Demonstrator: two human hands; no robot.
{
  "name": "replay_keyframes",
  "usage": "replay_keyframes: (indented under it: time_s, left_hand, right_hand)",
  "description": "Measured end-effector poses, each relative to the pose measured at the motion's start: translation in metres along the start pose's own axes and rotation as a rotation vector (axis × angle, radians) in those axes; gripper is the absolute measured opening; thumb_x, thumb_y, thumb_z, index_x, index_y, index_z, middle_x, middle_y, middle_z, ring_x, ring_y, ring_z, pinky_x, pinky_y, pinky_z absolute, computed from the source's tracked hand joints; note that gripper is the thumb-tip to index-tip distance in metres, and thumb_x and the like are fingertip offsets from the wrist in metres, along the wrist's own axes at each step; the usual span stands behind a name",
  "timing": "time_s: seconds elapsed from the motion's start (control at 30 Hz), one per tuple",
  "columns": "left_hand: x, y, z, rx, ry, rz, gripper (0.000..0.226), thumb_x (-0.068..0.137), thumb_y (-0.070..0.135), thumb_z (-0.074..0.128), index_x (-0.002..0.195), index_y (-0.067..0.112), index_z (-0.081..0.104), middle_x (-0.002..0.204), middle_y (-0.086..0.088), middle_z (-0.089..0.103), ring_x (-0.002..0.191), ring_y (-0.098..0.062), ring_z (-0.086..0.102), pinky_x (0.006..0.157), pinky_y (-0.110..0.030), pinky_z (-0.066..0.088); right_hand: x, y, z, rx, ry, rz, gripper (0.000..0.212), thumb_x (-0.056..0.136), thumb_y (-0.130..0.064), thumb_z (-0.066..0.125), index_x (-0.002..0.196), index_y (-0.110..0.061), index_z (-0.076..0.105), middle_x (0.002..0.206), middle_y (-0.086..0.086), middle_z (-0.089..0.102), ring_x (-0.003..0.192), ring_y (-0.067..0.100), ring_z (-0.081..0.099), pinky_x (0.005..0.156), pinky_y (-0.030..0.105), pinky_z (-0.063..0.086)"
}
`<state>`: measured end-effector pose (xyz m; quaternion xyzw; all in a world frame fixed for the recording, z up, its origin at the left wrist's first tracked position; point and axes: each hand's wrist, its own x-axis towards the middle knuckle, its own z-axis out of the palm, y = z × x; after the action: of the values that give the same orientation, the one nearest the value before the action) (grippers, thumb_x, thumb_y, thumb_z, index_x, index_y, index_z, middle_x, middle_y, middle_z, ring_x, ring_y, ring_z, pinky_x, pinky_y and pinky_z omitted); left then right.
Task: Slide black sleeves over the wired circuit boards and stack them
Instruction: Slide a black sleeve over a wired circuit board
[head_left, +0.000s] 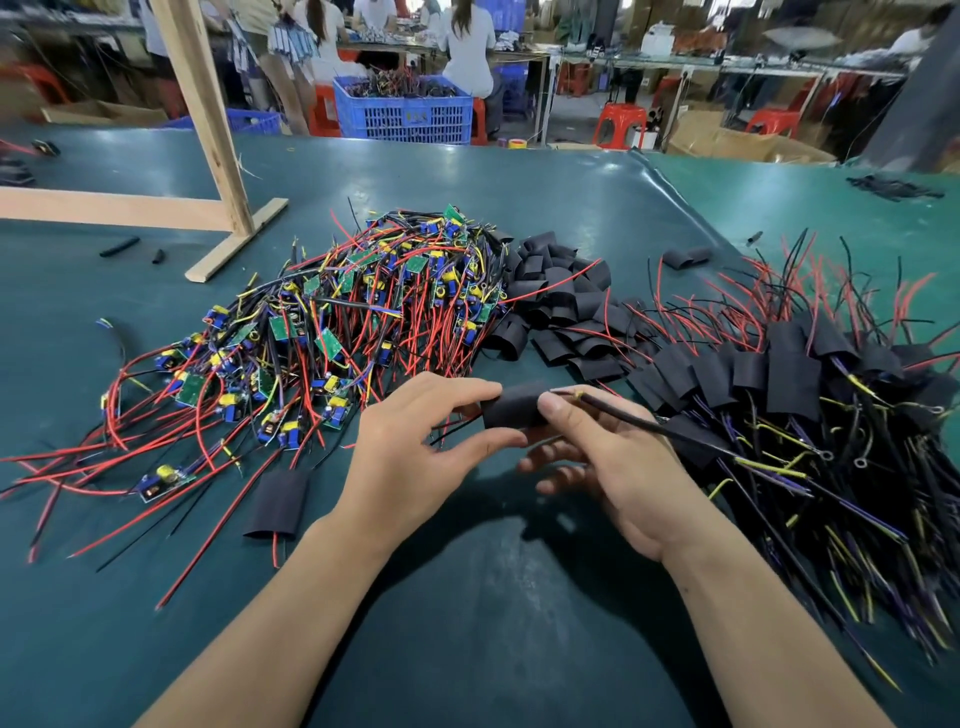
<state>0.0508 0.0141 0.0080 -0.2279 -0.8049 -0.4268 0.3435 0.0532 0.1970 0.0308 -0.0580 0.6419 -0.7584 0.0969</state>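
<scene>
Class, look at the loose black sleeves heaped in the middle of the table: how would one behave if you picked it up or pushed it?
The loose black sleeves lie curled and partly flattened, so one probably squashes easily. They look thin, so probably light. Being flattened, one would likely slide across the green table rather than roll.

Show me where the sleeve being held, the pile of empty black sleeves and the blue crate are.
held black sleeve (511, 410), head view, middle of its flat face
pile of empty black sleeves (561, 306), head view, centre of the heap
blue crate (402, 117), head view, front wall
</scene>
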Motion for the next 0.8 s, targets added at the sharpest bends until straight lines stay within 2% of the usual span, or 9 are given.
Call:
replay_keyframes:
  time_s: [0.17, 0.27, 0.37, 0.43, 0.5, 0.63, 0.7, 0.8]
  left_hand:
    - [0.000, -0.003, 0.001, 0.043, -0.043, 0.092, 0.037, 0.072, 0.022, 0.086, 0.101, 0.001, 0.074, 0.102, -0.004, 0.073, 0.090, -0.021, 0.067, 0.082, -0.037, 0.054]
    - [0.004, -0.003, 0.000, 0.123, 0.054, 0.145, 0.039, 0.079, 0.028, 0.082, 0.104, 0.000, 0.073, 0.112, -0.006, 0.069, 0.102, -0.023, 0.064, 0.094, -0.034, 0.047]
    - [0.005, -0.004, -0.002, 0.163, 0.179, 0.148, 0.028, 0.090, 0.026, 0.070, 0.102, 0.000, 0.072, 0.106, -0.003, 0.067, 0.097, -0.020, 0.062, 0.092, -0.032, 0.045]
    - [0.004, -0.003, -0.001, 0.148, 0.170, 0.137, 0.024, 0.091, 0.022, 0.066, 0.100, 0.001, 0.072, 0.101, -0.003, 0.066, 0.094, -0.021, 0.061, 0.089, -0.034, 0.047]
    - [0.002, -0.002, 0.002, 0.125, 0.132, 0.133, 0.022, 0.091, 0.019, 0.065, 0.100, 0.000, 0.072, 0.098, -0.006, 0.068, 0.091, -0.024, 0.062, 0.086, -0.036, 0.048]
    - [0.002, -0.001, 0.002, 0.095, 0.114, 0.111, 0.022, 0.092, 0.018, 0.063, 0.100, -0.001, 0.072, 0.094, -0.006, 0.068, 0.089, -0.024, 0.061, 0.083, -0.035, 0.049]
    - [0.002, -0.002, 0.001, 0.091, 0.119, 0.101, 0.022, 0.092, 0.018, 0.062, 0.100, 0.000, 0.071, 0.093, -0.004, 0.069, 0.088, -0.023, 0.061, 0.082, -0.038, 0.049]
    - [0.003, -0.001, 0.001, 0.090, 0.120, 0.105, 0.020, 0.092, 0.017, 0.061, 0.099, 0.001, 0.072, 0.091, -0.001, 0.068, 0.086, -0.023, 0.061, 0.079, -0.038, 0.049]
  right_hand:
    - [-0.002, 0.001, 0.000, -0.157, 0.020, 0.014, 0.022, 0.092, -0.023, 0.066, 0.077, -0.008, 0.072, 0.065, 0.011, 0.068, 0.054, 0.020, 0.062, 0.044, 0.025, 0.049]
    - [-0.001, -0.003, -0.001, -0.131, 0.168, -0.065, 0.022, 0.091, -0.022, 0.068, 0.073, -0.010, 0.071, 0.059, 0.007, 0.065, 0.047, 0.018, 0.057, 0.040, 0.023, 0.045]
    - [0.004, -0.013, -0.011, 0.073, 0.451, -0.182, 0.024, 0.092, -0.027, 0.065, 0.073, -0.012, 0.068, 0.057, 0.002, 0.064, 0.043, 0.012, 0.055, 0.037, 0.019, 0.042]
    - [0.007, -0.020, -0.026, 0.234, 0.603, -0.232, 0.026, 0.097, -0.030, 0.059, 0.078, -0.013, 0.065, 0.054, -0.003, 0.061, 0.042, 0.006, 0.052, 0.037, 0.016, 0.039]
    - [0.007, -0.027, -0.041, 0.438, 0.684, -0.229, 0.026, 0.101, -0.031, 0.052, 0.084, -0.015, 0.062, 0.055, -0.007, 0.062, 0.043, 0.003, 0.053, 0.039, 0.014, 0.040]
    - [0.001, -0.031, -0.058, 0.821, 0.617, -0.156, 0.035, 0.104, -0.030, 0.039, 0.093, -0.009, 0.065, 0.081, 0.002, 0.073, 0.055, 0.006, 0.064, 0.046, 0.012, 0.047]
    - [0.000, -0.030, -0.057, 0.810, 0.579, -0.142, 0.038, 0.103, -0.035, 0.038, 0.094, -0.011, 0.066, 0.082, 0.001, 0.073, 0.058, 0.009, 0.065, 0.046, 0.014, 0.047]
    - [0.001, -0.029, -0.052, 0.707, 0.556, -0.135, 0.032, 0.100, -0.035, 0.044, 0.090, -0.017, 0.067, 0.077, -0.003, 0.070, 0.057, 0.010, 0.061, 0.045, 0.015, 0.044]
